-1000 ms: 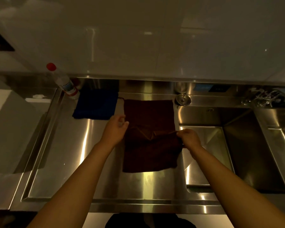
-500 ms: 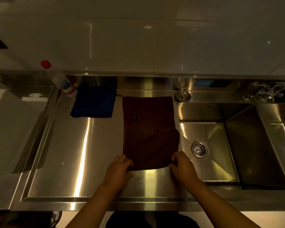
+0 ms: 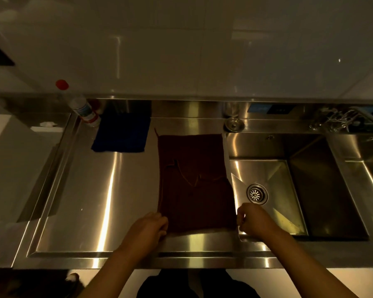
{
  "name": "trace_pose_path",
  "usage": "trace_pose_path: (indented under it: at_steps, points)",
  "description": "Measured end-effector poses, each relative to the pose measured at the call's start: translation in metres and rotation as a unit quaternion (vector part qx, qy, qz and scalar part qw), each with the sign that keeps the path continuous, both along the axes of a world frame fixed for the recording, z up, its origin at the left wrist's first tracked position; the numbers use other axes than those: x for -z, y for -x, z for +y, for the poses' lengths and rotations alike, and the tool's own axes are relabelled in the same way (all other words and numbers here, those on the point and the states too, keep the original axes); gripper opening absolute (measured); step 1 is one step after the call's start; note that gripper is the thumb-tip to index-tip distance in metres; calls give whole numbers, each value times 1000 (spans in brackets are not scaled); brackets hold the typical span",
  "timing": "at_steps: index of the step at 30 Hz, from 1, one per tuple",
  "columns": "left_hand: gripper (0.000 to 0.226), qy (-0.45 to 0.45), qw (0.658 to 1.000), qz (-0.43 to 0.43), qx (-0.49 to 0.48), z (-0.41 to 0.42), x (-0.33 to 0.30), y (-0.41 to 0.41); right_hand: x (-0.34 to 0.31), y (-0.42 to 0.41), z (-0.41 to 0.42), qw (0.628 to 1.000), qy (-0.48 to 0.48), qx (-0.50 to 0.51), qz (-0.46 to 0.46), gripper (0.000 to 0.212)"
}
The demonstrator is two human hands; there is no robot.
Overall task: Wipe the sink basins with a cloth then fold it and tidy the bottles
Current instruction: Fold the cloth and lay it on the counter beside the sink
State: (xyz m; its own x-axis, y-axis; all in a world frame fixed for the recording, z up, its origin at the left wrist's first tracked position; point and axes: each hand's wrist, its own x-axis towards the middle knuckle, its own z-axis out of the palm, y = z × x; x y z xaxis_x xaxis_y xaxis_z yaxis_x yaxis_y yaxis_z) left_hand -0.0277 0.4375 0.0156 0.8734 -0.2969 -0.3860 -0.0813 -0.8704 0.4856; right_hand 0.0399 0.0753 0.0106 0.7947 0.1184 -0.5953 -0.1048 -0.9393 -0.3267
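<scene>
A dark brown cloth [image 3: 194, 181] lies spread on the steel drainboard [image 3: 108, 194], its right edge at the lip of the sink basin [image 3: 274, 168]. My left hand [image 3: 151, 226] pinches the cloth's near left corner. My right hand [image 3: 254, 220] pinches the near right corner, over the basin's edge. A fold line runs across the middle of the cloth. A clear bottle with a red cap [image 3: 82, 108] leans at the back left corner, against the wall.
A folded blue cloth [image 3: 123, 136] lies behind and left of the brown one. The basin has a round drain [image 3: 257, 194]; a second basin [image 3: 366, 168] is at the right. A round metal fitting [image 3: 234, 125] and tap parts [image 3: 336, 121] sit along the back ledge.
Both hands came from the cloth's middle down to its near corners. They have since spread apart, pulling the near edge wider and flatter.
</scene>
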Motion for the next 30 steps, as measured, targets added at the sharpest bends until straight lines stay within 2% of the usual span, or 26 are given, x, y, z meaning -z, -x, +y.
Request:
trace_pose_path:
  at_steps: [2, 3, 5, 8, 13, 16, 20, 23, 26, 30]
  points:
    - [13, -22, 998, 52, 21, -4, 5, 11, 4, 13, 0, 996, 44, -65, 42, 7]
    - [13, -28, 996, 78, 24, -5, 9, 15, 6, 18, 1, 995, 54, -75, 45, 9]
    - [15, -31, 994, 103, 19, -9, 16, 16, 8, 19, 5, 998, 15, -46, 32, 9]
    - [7, -38, 997, 74, -3, -15, 20, 1, 7, 6, 20, 998, -60, -24, -5, 17]
    - [30, -54, 998, 40, -17, -26, 22, -38, 13, -18, 60, 990, -61, -100, -81, 27]
    - [42, -89, 993, 75, 16, -25, 27, -39, 24, -14, 65, 984, 3, -173, -29, 44]
    - [51, -84, 992, 98, -11, -5, 36, -19, 33, 1, 42, 980, 19, -200, -10, 49]
    - [55, -101, 990, 95, -2, -1, 38, -2, 35, 19, 30, 975, 18, -223, -2, 47]
    - [49, -117, 988, 99, 12, -6, 39, 10, 38, 36, 27, 970, 4, -244, 4, 39]
    - [41, -102, 983, 150, 8, -7, 34, 3, 32, 28, 32, 975, -24, -221, 20, 30]
